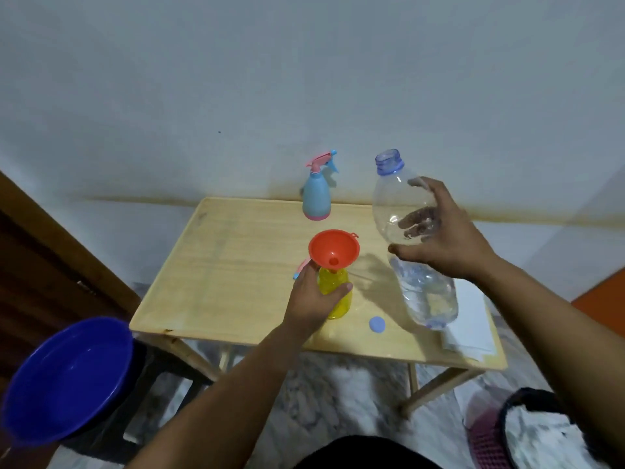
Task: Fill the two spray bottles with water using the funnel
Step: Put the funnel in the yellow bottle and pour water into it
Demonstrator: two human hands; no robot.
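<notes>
A pale wall fills the upper view, meeting a marbled floor below. Against the wall stands a low wooden table, and a dark door edges the left side. A blue basin sits on a dark stool at lower left, beside the table. The right hand grips a clear water bottle, held above the table with its open neck tilted up and water pooled in its lower end. White paper lies on the table's right edge. The left hand wraps round a yellow bottle standing near the table's front, with an orange funnel seated in its neck. A blue sprayer stands upright at the table's far edge, well apart. A small blue cap lies just beside the yellow bottle.
</notes>
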